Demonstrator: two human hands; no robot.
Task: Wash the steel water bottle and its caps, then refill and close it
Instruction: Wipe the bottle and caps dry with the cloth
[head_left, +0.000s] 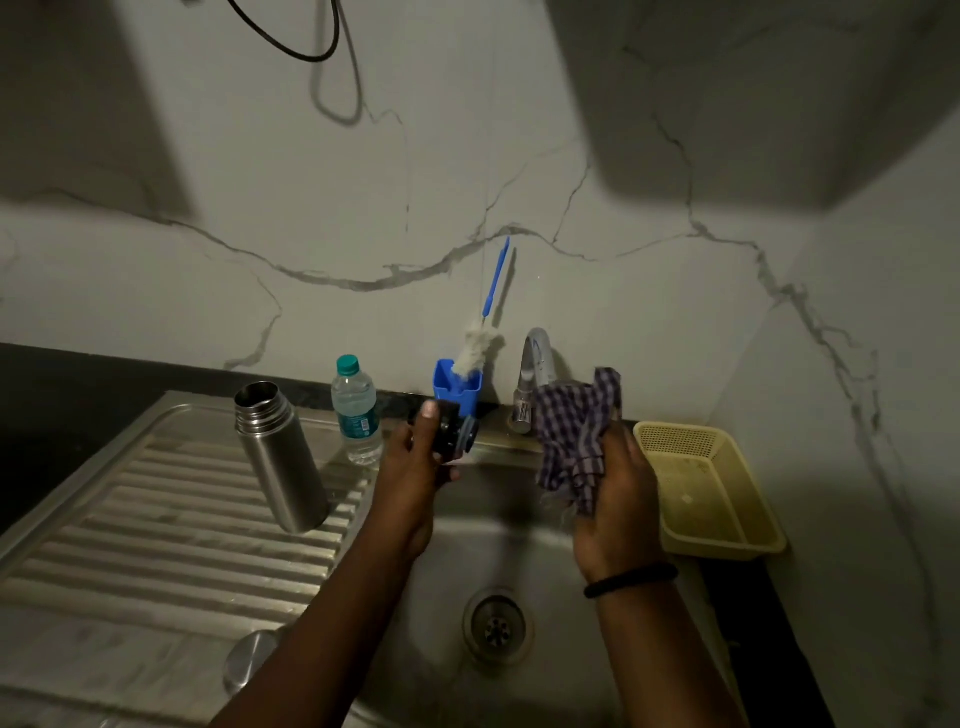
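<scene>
The drain (497, 629) is taken as the landmark. Nearest the camera, left of the drain, a steel cap (250, 659) lies on the ribbed drainboard (156, 519), partly hidden by the left forearm.

Above the drain, both hands are held over the sink (519, 545). The left hand (415, 467) is raised up and left of the drain, its fingers (429, 415) curled round a dark inner cap (457, 431), whose sealing end faces right. The right hand (618, 499) is raised up and right of the drain, palm turned inward, its fingers gripping a checked cloth (576, 436). Cap and cloth are near but apart; the cloth lies to the right of the cap, so the likely next move is a closing of that gap to wipe the cap.

Further left of the drain, the bottle (278, 457) stands open on the drainboard, its long axis upright, well apart from both hands; the left hand is nearer to it.

Beyond the drain, at the wall, a plastic bottle (356, 410), a blue holder (457, 387) with a brush (478, 348), and the tap (532, 374) are found. A yellow basket (711, 499) sits right of the drain on the worktop.
</scene>
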